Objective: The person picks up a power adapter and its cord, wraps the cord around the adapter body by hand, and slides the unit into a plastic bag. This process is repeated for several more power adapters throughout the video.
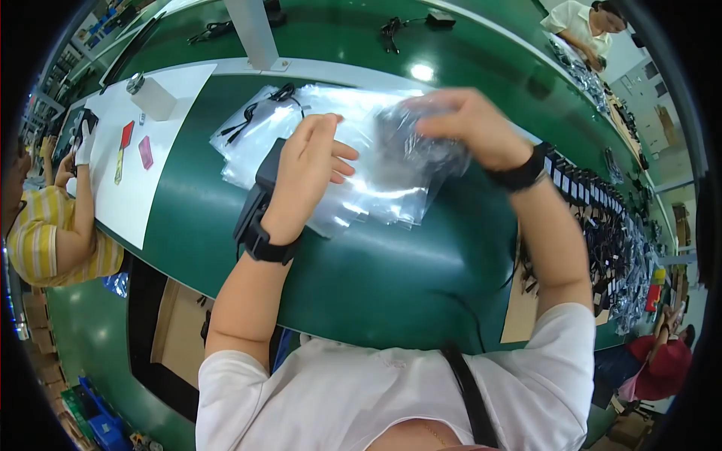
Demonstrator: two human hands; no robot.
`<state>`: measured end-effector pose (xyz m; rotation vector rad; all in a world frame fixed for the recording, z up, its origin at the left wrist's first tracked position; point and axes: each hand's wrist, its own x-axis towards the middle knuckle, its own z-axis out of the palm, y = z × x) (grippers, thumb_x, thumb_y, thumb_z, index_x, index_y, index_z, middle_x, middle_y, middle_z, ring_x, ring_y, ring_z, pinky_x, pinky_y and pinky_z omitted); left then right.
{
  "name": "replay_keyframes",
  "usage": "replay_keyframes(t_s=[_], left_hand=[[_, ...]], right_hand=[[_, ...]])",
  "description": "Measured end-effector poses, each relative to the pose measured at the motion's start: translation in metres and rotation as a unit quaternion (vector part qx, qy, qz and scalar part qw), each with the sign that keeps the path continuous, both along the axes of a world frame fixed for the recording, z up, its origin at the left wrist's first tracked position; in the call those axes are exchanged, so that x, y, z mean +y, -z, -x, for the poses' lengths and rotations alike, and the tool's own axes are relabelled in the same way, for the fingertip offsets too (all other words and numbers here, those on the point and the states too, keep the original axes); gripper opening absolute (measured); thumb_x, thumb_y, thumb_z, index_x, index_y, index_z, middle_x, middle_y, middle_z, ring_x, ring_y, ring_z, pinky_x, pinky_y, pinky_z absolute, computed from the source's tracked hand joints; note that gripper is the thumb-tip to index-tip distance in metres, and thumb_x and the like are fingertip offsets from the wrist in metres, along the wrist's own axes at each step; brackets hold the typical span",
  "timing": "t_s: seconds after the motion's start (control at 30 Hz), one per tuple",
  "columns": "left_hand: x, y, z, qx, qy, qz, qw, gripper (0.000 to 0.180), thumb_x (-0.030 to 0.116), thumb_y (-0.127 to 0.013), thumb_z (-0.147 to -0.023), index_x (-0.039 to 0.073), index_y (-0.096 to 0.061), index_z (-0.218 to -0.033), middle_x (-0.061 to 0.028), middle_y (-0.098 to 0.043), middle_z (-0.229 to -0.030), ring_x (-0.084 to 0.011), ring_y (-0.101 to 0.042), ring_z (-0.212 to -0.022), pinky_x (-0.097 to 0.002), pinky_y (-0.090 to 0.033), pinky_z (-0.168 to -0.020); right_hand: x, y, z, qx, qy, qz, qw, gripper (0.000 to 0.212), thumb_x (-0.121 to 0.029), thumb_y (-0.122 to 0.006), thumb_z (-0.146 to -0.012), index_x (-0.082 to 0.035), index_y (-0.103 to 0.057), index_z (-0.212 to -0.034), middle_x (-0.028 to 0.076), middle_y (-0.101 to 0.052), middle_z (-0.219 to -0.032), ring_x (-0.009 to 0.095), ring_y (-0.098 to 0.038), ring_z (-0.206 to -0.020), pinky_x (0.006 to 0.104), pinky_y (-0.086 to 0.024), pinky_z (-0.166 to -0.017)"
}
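Over the green table, my right hand grips a crinkled clear plastic bag with something dark in it. Motion blurs both the bag and the fingertips, so its contents cannot be made out. My left hand hovers left of that bag, fingers apart, holding nothing visible. Beneath both hands lies a spread of flat clear plastic bags. A black cable rests on their upper left corner. Black devices are strapped at both my wrists.
Many black adapters stand in rows at my right, beside bagged ones. A white bottle stands on a white sheet at left. A metal post rises behind the bags. Other people work left, far right and lower right.
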<state>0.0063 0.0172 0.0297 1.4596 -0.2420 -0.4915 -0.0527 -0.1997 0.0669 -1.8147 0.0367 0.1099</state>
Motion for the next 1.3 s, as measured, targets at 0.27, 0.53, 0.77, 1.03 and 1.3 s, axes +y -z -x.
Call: replay_keyframes(t_s=[0.27, 0.53, 0.77, 1.03, 1.3], left_hand=[[0.005, -0.007, 0.006, -0.342, -0.151, -0.016, 0.927, 0.015, 0.009, -0.062, -0.079, 0.001, -0.056, -0.068, -0.0041, -0.052, -0.052, -0.0091, -0.049, -0.045, -0.0234, -0.037, -0.042], [0.021, -0.014, 0.006, -0.530, -0.198, -0.092, 0.820, 0.012, 0.003, -0.064, -0.073, 0.004, -0.054, -0.066, -0.0050, -0.053, -0.056, -0.0181, -0.049, -0.045, -0.0269, -0.036, -0.041], [0.008, -0.006, -0.007, -0.628, -0.180, -0.082, 0.753, 0.011, 0.002, -0.065, -0.071, 0.004, -0.054, -0.068, -0.0065, -0.053, -0.058, -0.0221, -0.048, -0.046, -0.0289, -0.035, -0.041], [0.009, 0.006, -0.006, -0.475, -0.173, -0.089, 0.858, 0.012, 0.008, -0.061, -0.077, 0.001, -0.057, -0.067, -0.0080, -0.053, -0.058, -0.0235, -0.051, -0.049, -0.0300, -0.038, -0.045], [0.014, 0.015, -0.025, 0.358, 0.075, 0.337, 0.868, 0.053, 0.049, -0.051, -0.084, 0.008, -0.042, -0.117, -0.0112, -0.050, -0.115, -0.0278, -0.051, -0.103, -0.0414, -0.043, -0.085]], right_hand=[[-0.248, 0.070, -0.063, -0.090, 0.263, 0.805, 0.524, 0.030, -0.011, -0.041, -0.084, -0.020, -0.060, -0.105, 0.007, -0.059, -0.097, 0.027, -0.055, -0.089, 0.0425, -0.042, -0.074], [-0.177, 0.066, -0.170, 0.144, 0.218, 0.718, 0.646, 0.048, -0.045, -0.044, -0.086, -0.011, -0.051, -0.119, 0.017, -0.053, -0.118, 0.033, -0.048, -0.112, 0.0562, -0.035, -0.088], [-0.164, 0.133, -0.267, -0.055, 0.221, 0.562, 0.795, 0.055, -0.049, -0.048, -0.082, -0.014, -0.046, -0.124, 0.016, -0.057, -0.111, 0.033, -0.056, -0.098, 0.0409, -0.043, -0.084], [-0.118, 0.045, -0.217, -0.253, 0.348, 0.357, 0.829, 0.024, -0.023, -0.070, -0.068, -0.006, -0.052, -0.072, 0.009, -0.058, -0.068, 0.023, -0.057, -0.066, 0.0310, -0.045, -0.061], [-0.011, -0.064, -0.041, -0.246, 0.074, -0.055, 0.965, 0.022, -0.005, -0.058, -0.076, -0.011, -0.037, -0.074, 0.007, -0.055, -0.070, 0.010, -0.048, -0.055, 0.0214, -0.038, -0.054]])
